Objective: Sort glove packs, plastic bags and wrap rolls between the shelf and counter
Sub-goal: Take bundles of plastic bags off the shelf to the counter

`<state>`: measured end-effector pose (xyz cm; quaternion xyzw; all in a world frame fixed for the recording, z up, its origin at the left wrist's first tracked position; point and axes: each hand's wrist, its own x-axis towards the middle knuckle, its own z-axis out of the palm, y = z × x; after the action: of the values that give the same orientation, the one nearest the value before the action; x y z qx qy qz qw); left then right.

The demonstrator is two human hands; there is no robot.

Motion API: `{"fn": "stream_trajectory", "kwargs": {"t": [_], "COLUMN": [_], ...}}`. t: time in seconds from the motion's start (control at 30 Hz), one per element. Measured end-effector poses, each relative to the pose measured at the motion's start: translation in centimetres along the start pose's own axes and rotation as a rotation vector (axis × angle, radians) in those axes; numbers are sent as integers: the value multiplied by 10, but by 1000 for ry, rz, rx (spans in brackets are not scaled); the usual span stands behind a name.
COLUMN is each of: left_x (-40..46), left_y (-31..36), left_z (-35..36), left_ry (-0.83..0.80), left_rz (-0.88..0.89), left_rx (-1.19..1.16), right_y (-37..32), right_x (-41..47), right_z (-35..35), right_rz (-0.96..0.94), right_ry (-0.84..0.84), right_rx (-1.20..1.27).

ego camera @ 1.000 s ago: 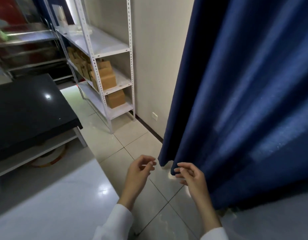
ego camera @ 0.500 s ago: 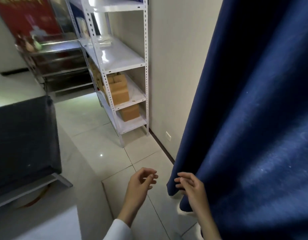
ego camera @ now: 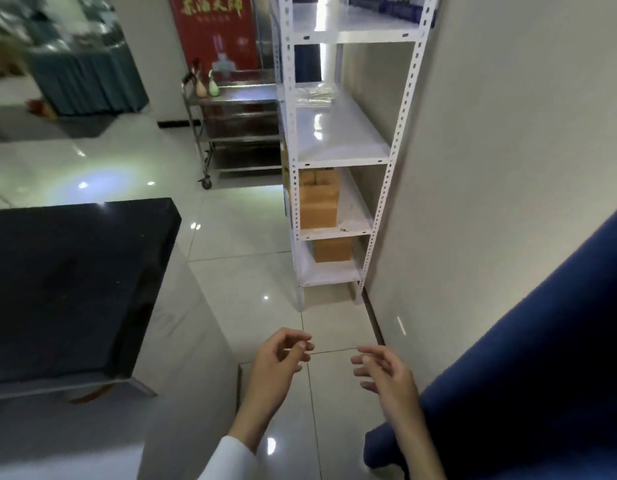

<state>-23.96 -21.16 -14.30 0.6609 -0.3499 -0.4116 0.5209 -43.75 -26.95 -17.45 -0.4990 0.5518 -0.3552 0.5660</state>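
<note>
A white metal shelf (ego camera: pixel 341 152) stands against the wall ahead of me. Clear plastic bags (ego camera: pixel 314 95) lie at the back of its middle board. Brown cardboard boxes (ego camera: pixel 317 202) fill the lower boards. A black counter (ego camera: pixel 75 271) is at my left. My left hand (ego camera: pixel 277 363) and my right hand (ego camera: pixel 386 372) hover low in front of me over the tiled floor, fingers loosely curled and apart, both holding nothing.
A blue curtain (ego camera: pixel 529 358) hangs at my right, close to my right arm. A steel trolley (ego camera: pixel 237 133) with small bottles stands behind the shelf, under a red poster (ego camera: pixel 213 29). A white surface (ego camera: pixel 75 441) lies at lower left. A tiled aisle runs between counter and shelf.
My view has swung left and up, away from the curtain and toward the shelf. My right hand has come off the curtain's edge. Both hands stay empty.
</note>
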Motion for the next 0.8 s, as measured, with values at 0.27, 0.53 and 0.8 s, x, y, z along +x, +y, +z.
{"fn": "stream_trajectory", "kwargs": {"t": [0.27, 0.53, 0.8], "left_x": [110, 262, 358], "left_y": [-1, 33, 64], "left_z": [-47, -107, -145], "left_ry": [212, 312, 346], "left_rz": [-30, 24, 45], "left_rx": [-74, -122, -164], "right_y": [-43, -104, -154], "right_x": [125, 242, 336], "right_z": [84, 167, 232], "right_rz": [-46, -115, -146], "right_ry": [-154, -260, -326], "right_rx": [-52, -113, -101]}}
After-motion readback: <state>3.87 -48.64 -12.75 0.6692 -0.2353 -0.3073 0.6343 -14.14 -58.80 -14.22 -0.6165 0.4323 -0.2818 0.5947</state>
